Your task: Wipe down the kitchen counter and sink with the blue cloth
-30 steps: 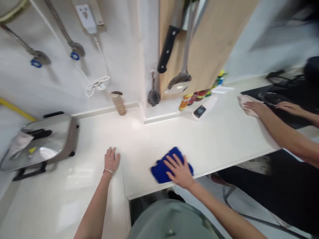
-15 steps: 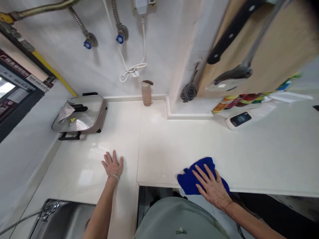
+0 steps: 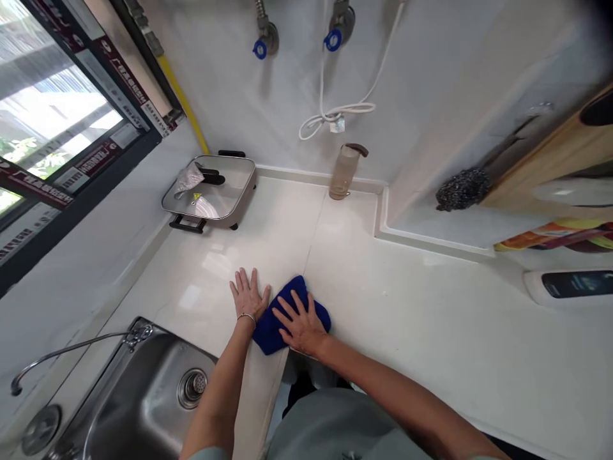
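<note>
My right hand (image 3: 303, 327) lies flat with spread fingers on a blue cloth (image 3: 272, 332), pressing it against the white countertop (image 3: 383, 281). The cloth is spread near the inner corner of the counter's front edge, partly hidden under the palm. Just left of it, my left hand (image 3: 249, 295) rests flat on the counter, fingers apart, with a bracelet at the wrist. The left hand holds nothing, and the cloth's left edge comes close to its wrist.
An electric pan (image 3: 230, 191) with a glass lid stands in the back left corner. Against the wall is a brownish bottle (image 3: 343, 172). The steel sink (image 3: 158, 377) with a faucet (image 3: 67, 350) lies front left. A white bottle (image 3: 531, 287) and steel scourer (image 3: 462, 190) are at right.
My right hand and the blue cloth have slid left along the counter, up beside my left hand. My left hand remains flat on the counter. The view has turned left, showing more sink and window.
</note>
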`<state>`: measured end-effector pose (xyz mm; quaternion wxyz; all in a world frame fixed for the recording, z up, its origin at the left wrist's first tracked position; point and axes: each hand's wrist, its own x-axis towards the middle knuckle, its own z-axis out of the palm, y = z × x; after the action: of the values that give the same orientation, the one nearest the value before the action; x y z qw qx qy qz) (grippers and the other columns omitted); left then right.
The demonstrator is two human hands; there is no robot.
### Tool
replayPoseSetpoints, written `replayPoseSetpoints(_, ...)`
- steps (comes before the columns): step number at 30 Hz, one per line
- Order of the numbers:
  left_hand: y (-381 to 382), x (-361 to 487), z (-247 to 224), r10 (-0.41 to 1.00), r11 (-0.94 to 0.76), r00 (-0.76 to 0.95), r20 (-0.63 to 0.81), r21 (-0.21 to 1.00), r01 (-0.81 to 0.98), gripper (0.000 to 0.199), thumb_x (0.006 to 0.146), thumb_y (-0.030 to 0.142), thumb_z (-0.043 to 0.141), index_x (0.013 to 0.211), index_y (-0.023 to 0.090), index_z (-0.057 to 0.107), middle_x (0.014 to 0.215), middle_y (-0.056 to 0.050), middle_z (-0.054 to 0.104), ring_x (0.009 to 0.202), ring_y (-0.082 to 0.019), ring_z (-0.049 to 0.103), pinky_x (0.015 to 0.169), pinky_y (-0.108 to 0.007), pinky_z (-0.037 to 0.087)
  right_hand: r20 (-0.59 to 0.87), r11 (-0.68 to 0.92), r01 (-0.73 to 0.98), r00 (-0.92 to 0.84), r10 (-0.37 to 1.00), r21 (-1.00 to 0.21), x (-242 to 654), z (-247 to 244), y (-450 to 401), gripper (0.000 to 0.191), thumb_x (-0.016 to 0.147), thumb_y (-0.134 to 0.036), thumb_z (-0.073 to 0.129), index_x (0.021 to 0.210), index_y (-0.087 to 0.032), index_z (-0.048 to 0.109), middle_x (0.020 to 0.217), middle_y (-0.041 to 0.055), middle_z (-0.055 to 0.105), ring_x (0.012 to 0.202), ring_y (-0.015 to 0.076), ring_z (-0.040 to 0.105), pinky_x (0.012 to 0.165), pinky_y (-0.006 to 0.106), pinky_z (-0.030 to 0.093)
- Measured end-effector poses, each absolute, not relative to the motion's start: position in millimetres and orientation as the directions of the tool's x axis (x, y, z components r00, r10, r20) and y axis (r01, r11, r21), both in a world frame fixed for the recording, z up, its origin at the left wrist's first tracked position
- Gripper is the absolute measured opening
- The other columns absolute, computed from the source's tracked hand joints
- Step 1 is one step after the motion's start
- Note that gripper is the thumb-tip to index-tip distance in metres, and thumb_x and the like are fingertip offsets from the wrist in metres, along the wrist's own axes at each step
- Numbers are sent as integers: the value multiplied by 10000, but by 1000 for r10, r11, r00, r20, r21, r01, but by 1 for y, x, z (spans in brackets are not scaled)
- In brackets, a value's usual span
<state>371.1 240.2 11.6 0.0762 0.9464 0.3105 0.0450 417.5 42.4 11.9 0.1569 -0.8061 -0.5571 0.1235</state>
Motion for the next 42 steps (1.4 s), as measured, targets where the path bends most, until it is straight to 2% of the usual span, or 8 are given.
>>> replayPoseSetpoints(5,241,371,15,610,-782,792,16,177,598,711,920,530,428,1520,178,285,1644,-213,140,1524,-383,77,1228,-621,103,20,-242,888,271,962,-392,430,15,46,599,946,-453,439,1514,-334,295,1640,20,213,1509,374,80,1150,755,58)
replayPoseSetpoints(9,241,371,15,627,-767,779,8,183,615,708,923,562,386,1519,192,291,1648,-197,140,1530,-357,61,1237,-602,88,79,-242,925,276,958,-293,453,14,-18,623,932,-378,477,1519,-335,272,1621,27,269,1498,335,167,1177,696,100)
replayPoseSetpoints(16,241,371,13,635,-762,772,20,176,622,707,919,562,379,1517,192,297,1646,-199,150,1530,-356,65,1235,-594,99,70,-369,929,367,928,23,491,6,-210,657,928,-364,459,1539,-316,222,1610,22,291,1499,295,209,1199,595,194)
replayPoseSetpoints(21,241,371,13,634,-763,773,19,178,622,720,917,565,377,1521,185,284,1646,-200,144,1530,-355,57,1237,-589,83,132,-546,832,532,836,103,493,-13,-275,766,866,-357,491,1557,-293,165,1614,36,273,1491,326,234,1184,595,252)
replayPoseSetpoints(24,241,371,12,637,-760,771,15,182,624,725,911,562,389,1521,185,283,1650,-191,139,1531,-352,54,1240,-585,75,141,-587,802,572,808,112,499,-19,-254,789,866,-368,483,1563,-273,127,1629,52,228,1490,355,223,1177,614,259)
replayPoseSetpoints(29,243,371,9,631,-764,775,43,206,611,724,899,546,432,1511,177,313,1645,-205,146,1528,-366,67,1238,-590,73,132,-606,786,592,795,125,539,-15,-169,722,917,-354,415,1565,-258,110,1633,60,228,1497,347,200,1164,596,280)
replayPoseSetpoints(35,245,371,4,634,-765,772,48,191,615,725,892,548,442,1507,182,325,1640,-209,165,1527,-365,76,1238,-589,80,98,-635,764,627,772,111,596,-5,-52,604,941,-348,355,1526,-210,299,1614,72,292,1493,347,193,1172,587,235)
replayPoseSetpoints(42,246,369,4,633,-764,773,37,188,617,717,885,550,435,1503,199,339,1643,-182,174,1528,-349,97,1238,-596,104,74,-597,800,593,802,51,644,1,37,610,924,-370,367,1512,-210,334,1617,72,284,1485,359,189,1171,604,201)
